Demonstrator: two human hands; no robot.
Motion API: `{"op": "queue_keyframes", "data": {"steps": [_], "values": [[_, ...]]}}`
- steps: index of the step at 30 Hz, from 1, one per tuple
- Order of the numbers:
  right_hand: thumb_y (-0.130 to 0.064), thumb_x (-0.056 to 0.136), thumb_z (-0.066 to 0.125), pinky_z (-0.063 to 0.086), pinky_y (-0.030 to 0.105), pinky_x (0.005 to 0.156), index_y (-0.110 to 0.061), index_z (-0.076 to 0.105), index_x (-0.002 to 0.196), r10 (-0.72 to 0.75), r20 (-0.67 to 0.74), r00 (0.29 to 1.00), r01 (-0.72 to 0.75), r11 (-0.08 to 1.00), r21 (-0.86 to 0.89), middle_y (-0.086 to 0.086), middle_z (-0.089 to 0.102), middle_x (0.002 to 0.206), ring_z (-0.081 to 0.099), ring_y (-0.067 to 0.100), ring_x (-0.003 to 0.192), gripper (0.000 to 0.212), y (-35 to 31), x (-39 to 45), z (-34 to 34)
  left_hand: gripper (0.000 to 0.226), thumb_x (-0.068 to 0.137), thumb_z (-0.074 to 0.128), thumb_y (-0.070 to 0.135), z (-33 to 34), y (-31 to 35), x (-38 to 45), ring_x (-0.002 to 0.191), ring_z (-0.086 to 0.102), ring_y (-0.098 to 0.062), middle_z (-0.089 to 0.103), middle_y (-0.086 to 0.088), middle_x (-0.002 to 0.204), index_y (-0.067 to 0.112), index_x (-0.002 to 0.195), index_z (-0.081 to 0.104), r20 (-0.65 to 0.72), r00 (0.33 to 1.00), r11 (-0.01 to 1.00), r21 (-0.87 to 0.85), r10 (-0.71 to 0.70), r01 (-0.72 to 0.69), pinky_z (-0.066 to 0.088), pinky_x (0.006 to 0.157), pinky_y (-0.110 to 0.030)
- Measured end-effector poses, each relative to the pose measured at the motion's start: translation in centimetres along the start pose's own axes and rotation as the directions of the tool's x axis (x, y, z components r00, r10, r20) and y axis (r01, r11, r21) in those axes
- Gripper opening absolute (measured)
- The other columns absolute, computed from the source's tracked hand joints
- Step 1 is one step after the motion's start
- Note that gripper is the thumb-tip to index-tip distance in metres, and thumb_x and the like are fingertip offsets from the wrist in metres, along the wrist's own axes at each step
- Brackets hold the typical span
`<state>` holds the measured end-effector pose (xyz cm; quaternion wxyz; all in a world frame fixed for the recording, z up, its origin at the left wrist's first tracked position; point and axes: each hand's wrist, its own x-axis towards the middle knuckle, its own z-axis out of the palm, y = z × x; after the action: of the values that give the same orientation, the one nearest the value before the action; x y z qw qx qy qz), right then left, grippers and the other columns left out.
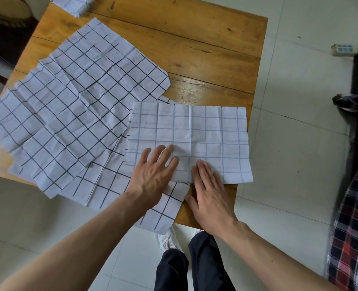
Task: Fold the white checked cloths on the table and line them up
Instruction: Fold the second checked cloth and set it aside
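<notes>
- One wooden table [205,38], planks running left to right, standing on pale floor tiles [289,143].
- Several unfolded white checked cloths [69,106] fanned in an overlapping pile across the table's left half, long edges slanting from lower left to upper right; exact count hard to make out, lowest layers mostly hidden, near corners hanging over the table edge.
- Folded checked cloth [195,133] lying flat on the table's near right part, long axis left to right, paler side up, a centre crease running away from the viewer; left end overlapping the pile, right edge near the table's right side.
- Left hand [153,175] flat on the folded cloth's near left part, fingers straight and spread, palm down.
- Right hand [209,196] flat beside it, fingers straight and together, fingertips on the cloth's near edge, palm on the bare wood.
- Another checked bundle [73,5] at the far left corner, cut off by the top edge.
- Plaid fabric [354,227] at the right, partly out of view.
</notes>
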<state>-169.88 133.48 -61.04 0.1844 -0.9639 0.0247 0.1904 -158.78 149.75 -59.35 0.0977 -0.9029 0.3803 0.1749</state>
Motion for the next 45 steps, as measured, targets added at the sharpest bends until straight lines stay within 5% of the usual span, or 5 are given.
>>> {"op": "queue_keyframes", "data": {"steps": [5,20,25,33,45], "values": [[-0.040,0.102,0.044,-0.009,0.033,0.121,-0.012,0.006,0.158,-0.007,-0.034,0.999,0.008,0.999,0.053,0.003,-0.011,0.165,-0.019,0.012,0.150,0.073,0.0,0.3,-0.4,0.045,0.072,0.080,0.021,0.5,-0.6,-0.3,0.121,0.055,-0.036,0.057,-0.015,0.134,0.012,0.112,0.061,-0.170,0.985,0.990,-0.132,0.035,-0.058,0.047,0.096,-0.053],[-0.042,0.103,0.038,-0.007,0.034,0.123,-0.015,-0.003,0.158,-0.085,-0.015,0.996,0.086,0.993,0.085,0.002,-0.020,0.164,-0.023,0.014,0.150,0.073,-1.7,2.2,-0.6,0.025,0.068,0.077,0.004,1.1,-3.8,-2.8,0.097,0.064,-0.034,0.068,-0.011,0.114,0.008,0.091,0.066,-0.327,0.944,0.977,-0.213,-0.052,-0.020,0.047,0.080,-0.046],[-0.039,0.103,0.036,0.000,0.040,0.125,-0.013,0.006,0.159,-0.043,-0.063,0.997,0.048,0.995,0.087,0.005,-0.011,0.166,-0.018,0.017,0.151,0.068,-2.0,3.3,0.1,0.041,0.083,0.070,0.034,1.5,-4.1,-3.6,0.124,0.054,-0.031,0.058,-0.007,0.134,0.014,0.117,0.059,-0.203,0.968,0.949,-0.303,-0.149,0.083,0.043,0.100,-0.046],[-0.039,0.102,0.030,0.010,0.052,0.123,-0.007,0.007,0.158,-0.060,-0.143,0.988,0.053,0.997,-0.048,0.015,-0.005,0.166,-0.010,0.027,0.153,0.069,-3.0,5.4,1.9,0.067,0.102,0.020,0.051,4.1,-2.0,-1.0,0.154,-0.013,-0.023,-0.006,-0.007,0.168,0.017,0.160,0.012,-0.129,0.967,0.957,-0.219,-0.220,0.188,-0.003,0.124,-0.050],[-0.050,0.102,0.020,0.003,0.050,0.123,-0.013,-0.004,0.158,0.091,-0.144,0.985,-0.110,0.985,-0.132,0.012,-0.014,0.165,-0.012,0.026,0.153,0.072,4.6,1.4,1.4,0.065,0.102,0.021,0.048,6.6,-7.0,-4.9,0.156,-0.004,-0.026,0.002,-0.005,0.169,0.021,0.161,0.014,-0.071,0.938,0.913,-0.264,-0.340,0.311,0.002,0.124,-0.056]]}}
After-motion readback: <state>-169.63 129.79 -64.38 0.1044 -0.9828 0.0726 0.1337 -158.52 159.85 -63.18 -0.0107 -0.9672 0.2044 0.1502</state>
